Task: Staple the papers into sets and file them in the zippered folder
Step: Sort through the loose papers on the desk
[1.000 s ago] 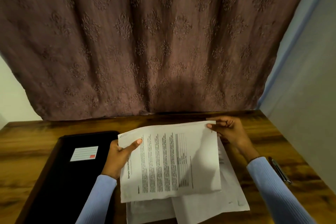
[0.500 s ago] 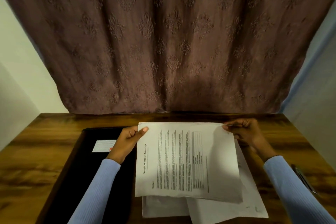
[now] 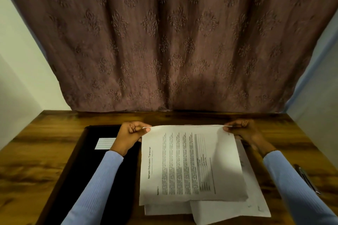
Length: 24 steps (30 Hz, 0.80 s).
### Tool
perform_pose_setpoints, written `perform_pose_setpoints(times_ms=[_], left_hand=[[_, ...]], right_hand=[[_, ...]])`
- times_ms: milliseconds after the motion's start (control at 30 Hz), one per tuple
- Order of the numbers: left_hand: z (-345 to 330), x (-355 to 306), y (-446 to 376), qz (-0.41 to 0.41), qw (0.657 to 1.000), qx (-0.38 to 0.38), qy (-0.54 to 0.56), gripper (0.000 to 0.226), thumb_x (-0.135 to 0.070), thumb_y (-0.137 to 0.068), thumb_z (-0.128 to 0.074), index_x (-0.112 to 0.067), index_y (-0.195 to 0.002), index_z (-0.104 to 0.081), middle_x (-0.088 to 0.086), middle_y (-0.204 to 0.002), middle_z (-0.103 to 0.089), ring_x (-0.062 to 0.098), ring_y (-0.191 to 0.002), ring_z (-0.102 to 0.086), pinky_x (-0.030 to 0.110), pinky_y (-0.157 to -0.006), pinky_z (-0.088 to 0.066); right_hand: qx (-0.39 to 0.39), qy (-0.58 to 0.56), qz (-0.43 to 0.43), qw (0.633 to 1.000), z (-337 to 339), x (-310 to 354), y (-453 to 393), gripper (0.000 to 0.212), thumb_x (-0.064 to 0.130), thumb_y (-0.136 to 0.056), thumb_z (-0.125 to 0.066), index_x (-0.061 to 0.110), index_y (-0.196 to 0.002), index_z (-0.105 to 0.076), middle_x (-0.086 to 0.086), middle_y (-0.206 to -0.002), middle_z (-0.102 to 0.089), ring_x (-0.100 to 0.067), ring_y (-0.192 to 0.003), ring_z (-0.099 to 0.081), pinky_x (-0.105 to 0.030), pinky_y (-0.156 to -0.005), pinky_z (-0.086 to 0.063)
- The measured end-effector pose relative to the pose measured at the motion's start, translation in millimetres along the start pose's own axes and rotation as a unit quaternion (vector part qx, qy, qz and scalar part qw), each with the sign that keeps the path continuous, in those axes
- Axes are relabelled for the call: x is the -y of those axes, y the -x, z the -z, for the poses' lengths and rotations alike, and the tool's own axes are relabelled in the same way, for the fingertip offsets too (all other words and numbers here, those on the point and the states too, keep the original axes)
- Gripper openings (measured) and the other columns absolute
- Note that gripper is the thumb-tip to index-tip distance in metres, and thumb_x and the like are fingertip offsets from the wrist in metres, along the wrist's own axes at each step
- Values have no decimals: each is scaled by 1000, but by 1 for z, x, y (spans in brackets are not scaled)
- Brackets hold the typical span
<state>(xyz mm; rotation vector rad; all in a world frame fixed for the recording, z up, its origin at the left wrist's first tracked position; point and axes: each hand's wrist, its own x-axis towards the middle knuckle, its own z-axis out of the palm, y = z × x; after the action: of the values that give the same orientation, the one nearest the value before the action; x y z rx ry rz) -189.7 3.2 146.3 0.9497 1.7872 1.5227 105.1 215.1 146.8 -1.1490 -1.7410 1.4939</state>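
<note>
Your left hand [image 3: 128,136] and right hand [image 3: 243,130] pinch the top sheet's [image 3: 190,164] far corners, fingers curled; black folder [image 3: 87,179] lies left on bench [image 3: 36,151].

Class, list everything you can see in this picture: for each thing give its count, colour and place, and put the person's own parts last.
Top sheet: one, white, printed, held at its far corners above the pile.
Pile: several loose white sheets, under the top sheet.
Folder: one, black, white label, left of the papers.
Pen: one, dark, table's right edge.
Table: one, brown wood.
Curtain: one, brown, patterned, behind the table.
Sleeves: two, light blue.
Left hand: pinches the far left corner.
Right hand: pinches the far right corner.
</note>
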Motion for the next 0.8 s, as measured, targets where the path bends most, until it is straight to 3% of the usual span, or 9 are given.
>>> perform_pose_setpoints(times_ms=[100, 200, 300, 333, 400, 500, 667, 800], left_hand=[[-4, 8, -5, 11, 1000, -4, 16, 11, 3, -83, -64, -7, -82, -70, -3, -63, -72, 7, -57, -65, 18, -51, -50], [-9, 14, -9, 29, 999, -18, 41, 10, 2, -83, -64, -5, -84, -70, -1, -66, -72, 9, -60, -66, 20, -54, -52], [-15, 19, -11, 41, 998, -16, 54, 10, 2, -83, -64, -5, -85, -70, -2, -66, -73, 9, -61, -67, 20, -57, -53], [-18, 20, -12, 43, 997, -12, 55, 10, 2, -83, -64, -6, -85, -70, -2, -66, -73, 9, -62, -67, 21, -58, -54], [-22, 22, -13, 46, 997, -8, 60, 11, 1, -83, -64, -7, -84, -70, -2, -67, -73, 10, -64, -68, 22, -60, -55], [-26, 22, -15, 45, 996, -7, 71, 11, 0, -82, -65, -9, -85, -71, -1, -70, -74, 11, -67, -68, 26, -66, -54], [-24, 22, -21, 50, 993, -42, 99, 13, 1, -82, -64, -11, -84, -70, -7, -67, -73, 7, -65, -67, 18, -59, -54], [-20, 29, -25, 66, 990, -65, 103, 12, 1, -81, -65, -9, -85, -71, -8, -66, -72, 14, -70, -65, 19, -59, -54]], right_hand=[[-22, -30, -7, 999, -4, -4, 0, 21, 0, -76, -71, 5, -96, -67, -3, -81, -67, -8, -60, -66, -10, -47, -48], [-30, -86, -49, 995, -8, -12, 0, 28, 5, -80, -69, 5, -106, -61, -4, -93, -65, -11, -76, -63, -9, -51, -50], [18, -123, -105, 987, -8, -33, 1, 46, 25, -70, -78, 9, -109, -60, -10, -112, -65, -23, -101, -65, -28, -86, -55], [33, -117, -120, 985, -8, -41, 3, 43, 26, -69, -79, 14, -105, -60, -7, -112, -65, -25, -108, -61, -36, -97, -49], [63, -83, -130, 986, -15, -52, 11, 35, 26, -72, -75, 24, -103, -58, -1, -111, -61, -23, -112, -56, -40, -105, -40], [85, -13, -115, 990, -28, -63, 22, 45, 31, -73, -75, 28, -115, -58, 1, -115, -65, -22, -109, -60, -42, -98, -48], [95, -8, -131, 987, -27, -79, 35, 35, 14, -77, -72, 25, -105, -55, -8, -112, -64, -25, -100, -62, -41, -82, -56], [118, 5, -163, 980, -15, -85, 40, 29, 11, -82, -67, 28, -101, -54, -5, -109, -62, -26, -97, -61, -43, -79, -55]])
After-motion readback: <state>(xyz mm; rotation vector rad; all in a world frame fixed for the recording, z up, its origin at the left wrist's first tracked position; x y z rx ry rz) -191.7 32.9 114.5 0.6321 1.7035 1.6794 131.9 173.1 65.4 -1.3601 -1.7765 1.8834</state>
